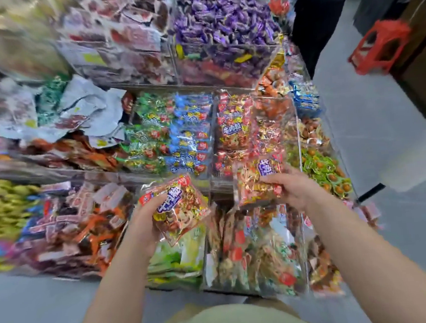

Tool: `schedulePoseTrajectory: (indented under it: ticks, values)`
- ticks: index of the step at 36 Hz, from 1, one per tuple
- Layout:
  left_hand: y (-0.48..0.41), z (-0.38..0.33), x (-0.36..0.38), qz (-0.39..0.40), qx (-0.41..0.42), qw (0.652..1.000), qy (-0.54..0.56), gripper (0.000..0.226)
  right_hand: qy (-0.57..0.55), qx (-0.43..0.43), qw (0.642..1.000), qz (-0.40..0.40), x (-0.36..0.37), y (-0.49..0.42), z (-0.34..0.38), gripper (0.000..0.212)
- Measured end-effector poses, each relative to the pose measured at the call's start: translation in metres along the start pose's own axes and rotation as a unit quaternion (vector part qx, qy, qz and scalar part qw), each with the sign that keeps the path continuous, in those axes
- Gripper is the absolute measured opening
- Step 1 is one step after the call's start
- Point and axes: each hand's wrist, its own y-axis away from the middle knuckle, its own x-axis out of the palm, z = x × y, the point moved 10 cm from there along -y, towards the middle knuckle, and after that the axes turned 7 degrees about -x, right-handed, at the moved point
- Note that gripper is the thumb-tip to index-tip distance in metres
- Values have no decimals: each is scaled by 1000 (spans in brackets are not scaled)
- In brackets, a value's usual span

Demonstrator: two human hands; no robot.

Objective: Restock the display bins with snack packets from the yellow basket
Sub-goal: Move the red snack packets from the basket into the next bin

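Observation:
My left hand (145, 225) grips a red and gold snack packet (180, 209) with a purple label, held above the front bins. My right hand (289, 188) holds a second packet of the same kind (257, 183) a little higher and to the right, over a clear bin (237, 134) filled with matching red packets. The yellow basket is not in view.
Clear tiered bins hold green packets (151, 130), blue packets (191, 132), purple candies (221, 18), yellow sweets (4, 208) and mixed wrappers. A red stool (381, 46) stands on the grey floor at right. A person in dark clothes (320, 12) stands behind the display.

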Motion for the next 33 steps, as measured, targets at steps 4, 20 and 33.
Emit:
schedulePoseTrajectory:
  ticks: [4,20,33]
  values:
    - [-6,-15,5,7,21,999,37,24,329,-168,929,-37,3,-43,103,63]
    - [-35,-31,53,-9,-13,998,66,44,779,-318,533,91,82,-168,106,78]
    - [-44,-13,65,-14,-31,999,39,63,758,-390,514,98,70,-159,67,107]
